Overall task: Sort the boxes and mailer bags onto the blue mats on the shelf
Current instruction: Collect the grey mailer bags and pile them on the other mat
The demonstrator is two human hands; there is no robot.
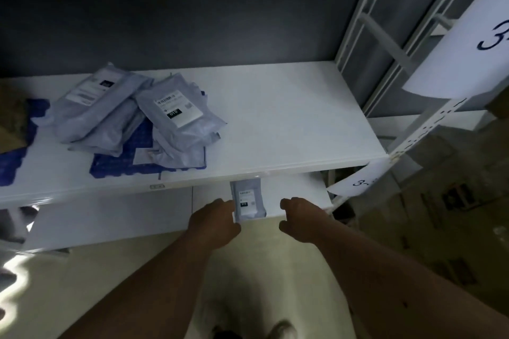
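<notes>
In the head view, a small grey plastic mailer bag (248, 199) lying on the lower white shelf board (297, 195) is being gripped at its left edge by the left hand (213, 224). The right hand (298, 219) is being held apart, fingers loosely curled, holding nothing. Grey mailer bags (132, 110) are being kept piled on a blue mat (137, 157) on the upper white shelf (275, 118).

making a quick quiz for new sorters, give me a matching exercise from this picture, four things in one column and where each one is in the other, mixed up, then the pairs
Things
1. pile of mailer bags
2. single mailer bag
3. left hand
4. paper sign with a handwritten 3

Places
A. on the shelf post, upper right
B. on the lower shelf, between the two hands
C. on the blue mat on the upper shelf
D. at the single bag's left edge

Pairs: 1-C, 2-B, 3-D, 4-A
</notes>
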